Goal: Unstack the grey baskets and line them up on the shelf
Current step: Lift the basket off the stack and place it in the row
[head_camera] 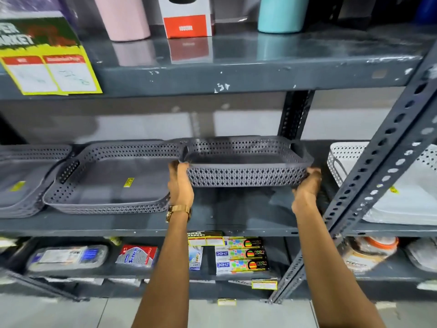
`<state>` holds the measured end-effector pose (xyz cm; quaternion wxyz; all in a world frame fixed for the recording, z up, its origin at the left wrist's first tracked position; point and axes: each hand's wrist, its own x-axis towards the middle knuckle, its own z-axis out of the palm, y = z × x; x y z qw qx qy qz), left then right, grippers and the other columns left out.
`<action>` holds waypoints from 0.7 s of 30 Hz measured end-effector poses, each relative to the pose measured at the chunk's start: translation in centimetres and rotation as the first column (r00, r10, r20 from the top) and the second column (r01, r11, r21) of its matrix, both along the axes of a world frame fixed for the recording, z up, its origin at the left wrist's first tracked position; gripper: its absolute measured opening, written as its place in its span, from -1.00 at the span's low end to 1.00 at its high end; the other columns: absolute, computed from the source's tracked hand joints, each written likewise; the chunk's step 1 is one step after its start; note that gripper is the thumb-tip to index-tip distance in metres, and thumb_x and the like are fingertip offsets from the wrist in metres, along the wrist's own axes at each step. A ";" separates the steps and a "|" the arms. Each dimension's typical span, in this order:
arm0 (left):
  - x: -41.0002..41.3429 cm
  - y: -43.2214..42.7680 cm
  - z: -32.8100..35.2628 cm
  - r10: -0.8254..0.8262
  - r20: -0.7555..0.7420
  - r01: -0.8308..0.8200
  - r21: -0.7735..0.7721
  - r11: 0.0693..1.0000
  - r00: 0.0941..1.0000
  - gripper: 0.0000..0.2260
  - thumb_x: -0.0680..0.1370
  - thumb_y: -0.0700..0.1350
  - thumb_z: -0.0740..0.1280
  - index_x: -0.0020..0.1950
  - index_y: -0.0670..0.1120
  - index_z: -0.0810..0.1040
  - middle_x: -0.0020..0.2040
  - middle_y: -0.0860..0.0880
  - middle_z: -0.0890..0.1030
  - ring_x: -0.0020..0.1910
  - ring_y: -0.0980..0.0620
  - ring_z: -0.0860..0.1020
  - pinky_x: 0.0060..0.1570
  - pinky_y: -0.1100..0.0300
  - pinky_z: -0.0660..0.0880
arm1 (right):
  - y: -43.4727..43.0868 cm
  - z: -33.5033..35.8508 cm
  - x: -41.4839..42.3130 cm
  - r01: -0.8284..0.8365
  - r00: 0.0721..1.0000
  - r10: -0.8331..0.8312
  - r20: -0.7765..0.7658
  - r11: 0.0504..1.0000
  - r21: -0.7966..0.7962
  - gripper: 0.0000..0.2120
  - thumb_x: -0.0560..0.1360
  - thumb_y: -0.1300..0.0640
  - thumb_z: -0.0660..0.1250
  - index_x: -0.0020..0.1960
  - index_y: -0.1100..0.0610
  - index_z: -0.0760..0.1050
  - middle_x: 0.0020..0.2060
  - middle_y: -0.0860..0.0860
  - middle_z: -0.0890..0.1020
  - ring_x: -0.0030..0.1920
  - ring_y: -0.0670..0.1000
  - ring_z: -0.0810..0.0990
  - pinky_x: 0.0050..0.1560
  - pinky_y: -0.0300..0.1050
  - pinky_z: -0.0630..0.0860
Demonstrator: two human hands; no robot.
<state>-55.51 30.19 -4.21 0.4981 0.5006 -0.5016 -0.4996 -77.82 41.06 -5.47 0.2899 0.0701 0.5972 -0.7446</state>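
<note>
A grey perforated basket hangs slightly above the middle shelf, held level at its two short ends. My left hand grips its left end, and my right hand grips its right end. To its left a second grey basket rests on the shelf, its right rim next to the held one. At the far left lies a low stack of grey baskets, partly cut off by the frame edge.
A white perforated basket sits at the right behind a slotted diagonal brace. An upright post stands behind the held basket. The shelf above carries tumblers and a box; the shelf below holds stationery packs.
</note>
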 end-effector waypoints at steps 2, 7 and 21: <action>0.0 0.9 -0.9 -0.020 0.004 0.020 0.035 0.999 1.000 -0.71 0.60 0.08 0.11 0.18 -0.06 0.42 0.05 -0.05 0.54 0.10 -0.09 0.44 -0.01 0.15 0.30 | 0.1 -0.8 0.3 0.002 0.998 -0.001 0.065 1.000 -0.009 -0.48 0.46 -0.27 0.07 0.31 -0.04 0.41 0.36 0.03 0.43 0.29 0.04 0.44 0.19 -0.08 0.37; 0.8 1.9 -3.1 -0.065 0.282 0.052 0.051 0.997 0.957 -0.52 0.60 0.11 0.15 0.43 -0.13 0.26 0.33 -0.25 0.48 0.31 -0.24 0.44 0.25 -0.02 0.35 | 1.1 -2.5 2.4 0.067 0.993 -0.044 -0.111 0.975 0.212 -0.43 0.50 -0.29 0.13 0.29 0.11 0.41 0.40 0.17 0.43 0.30 0.12 0.45 0.36 0.04 0.28; 12.1 -0.6 -0.3 0.275 0.663 0.205 -0.551 0.809 0.696 -0.64 0.51 0.03 0.23 0.25 -0.10 0.47 0.04 -0.06 0.66 0.03 -0.18 0.57 -0.08 -0.02 0.51 | -4.9 0.3 12.3 0.098 0.424 0.497 -0.757 0.806 0.583 -0.45 0.52 -0.19 0.18 0.24 0.25 0.48 0.21 0.31 0.56 0.36 0.30 0.41 0.31 0.18 0.40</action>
